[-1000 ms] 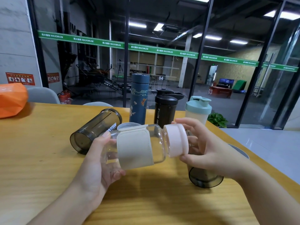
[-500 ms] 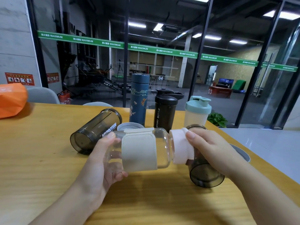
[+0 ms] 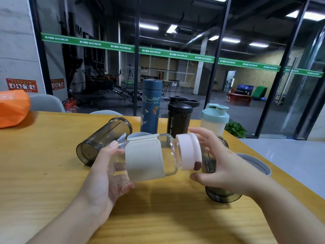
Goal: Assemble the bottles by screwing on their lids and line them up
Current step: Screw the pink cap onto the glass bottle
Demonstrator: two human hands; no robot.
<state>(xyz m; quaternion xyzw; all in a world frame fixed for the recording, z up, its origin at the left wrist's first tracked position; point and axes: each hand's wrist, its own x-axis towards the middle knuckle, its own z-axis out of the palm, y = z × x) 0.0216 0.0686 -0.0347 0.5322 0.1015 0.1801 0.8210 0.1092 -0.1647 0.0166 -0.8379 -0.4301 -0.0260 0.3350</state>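
Glass bottle (image 3: 149,157) with a cream sleeve and a pink lid (image 3: 189,151) lies on its side in the air above the wooden surface (image 3: 44,173), lid end pointing right.

Head view, change from earlier frames: half a second ago the right hand (image 3: 223,164) was wrapped over the pink lid, fingers closed round it. The right hand has now come off the lid; its fingers are spread and relaxed just right of the lid, thumb below and index finger above, with the palm facing the lid. A small dark red tab on the lid rim is now turned toward the camera. The bottle sits slightly higher and tilted, lid end up.

Head view, hand pose: the left hand (image 3: 109,175) grasps the bottle's base end from below, thumb along the near top edge and fingers curled underneath against the glass. The right grip is released and holds nothing.

Behind the held bottle, a smoky grey cup (image 3: 103,140) lies on its side on the surface. A blue flask (image 3: 151,108), a black sport bottle (image 3: 178,118) and a mint-lidded shaker (image 3: 213,118) stand upright in a row, lids on. A second smoky cup (image 3: 219,191) stands behind the right hand, partly hidden. An orange bag (image 3: 12,107) rests at the far left edge.
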